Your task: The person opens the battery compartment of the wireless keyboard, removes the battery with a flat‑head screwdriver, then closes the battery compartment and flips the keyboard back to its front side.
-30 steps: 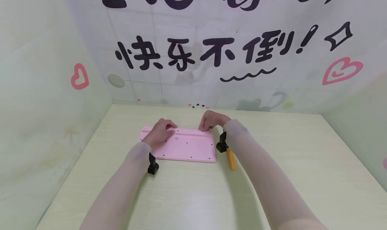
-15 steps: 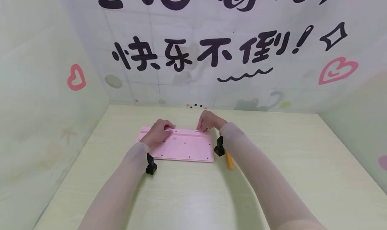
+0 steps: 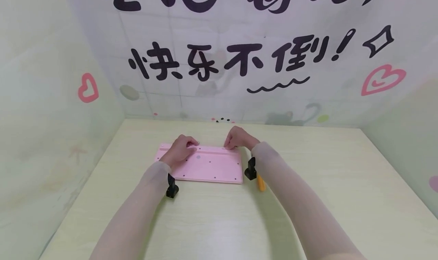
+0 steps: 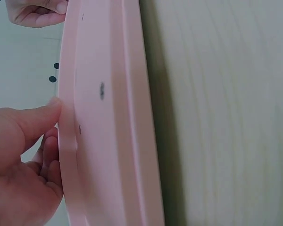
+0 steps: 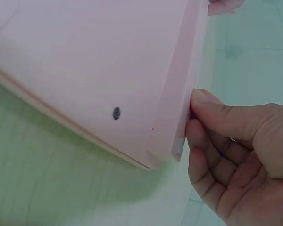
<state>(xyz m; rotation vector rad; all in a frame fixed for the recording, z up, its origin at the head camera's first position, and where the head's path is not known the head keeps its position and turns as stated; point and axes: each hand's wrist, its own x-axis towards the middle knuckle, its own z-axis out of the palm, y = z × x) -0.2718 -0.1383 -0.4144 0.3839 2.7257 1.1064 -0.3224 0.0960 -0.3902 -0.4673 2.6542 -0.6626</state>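
A pink keyboard [image 3: 212, 170] lies underside up on the table, small dark screws dotting its flat base. Along its far edge runs a raised bar, seen close in the left wrist view. My left hand [image 3: 177, 150] grips that far edge left of the middle, thumb on the edge and the other fingers curled behind it. Near the far right corner, my right hand [image 3: 236, 138] pinches the same edge; in the right wrist view the thumb [image 5: 210, 110] and curled forefinger meet at the bar, close to a screw [image 5: 116, 113]. What lies between these fingertips is hidden.
An orange handle [image 3: 261, 184] lies on the table right of the keyboard, partly covered by the right wrist and its black camera mount [image 3: 251, 169]. The pale wooden table [image 3: 212, 222] meets a printed back wall [image 3: 205, 108] just beyond the hands.
The head view shifts slightly. Both hands stay at the keyboard's far edge, and the right wrist tilts a little. The keyboard keeps its place.
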